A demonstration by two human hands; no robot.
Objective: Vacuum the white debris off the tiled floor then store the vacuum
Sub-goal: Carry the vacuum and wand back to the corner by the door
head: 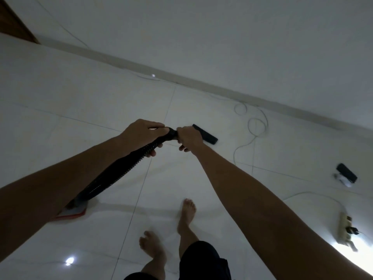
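Left hand (141,136): I grip the ribbed hose (113,174) near its end.
Right hand (188,138): curled round the handle; floor nozzle (204,134) just beyond.
Vacuum body (72,211): near left, under my forearm.
Technique: probably steady both grips, keep nozzle flat.
Room: open tiled floor (80,118) left; wall far; cable (256,126) and power strip (344,229) right.

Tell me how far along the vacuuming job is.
Done: no white debris shows on the tiled floor. In hand: left hand and right hand grip the black hose, working its end. Left: storing the vacuum, which sits on the floor.
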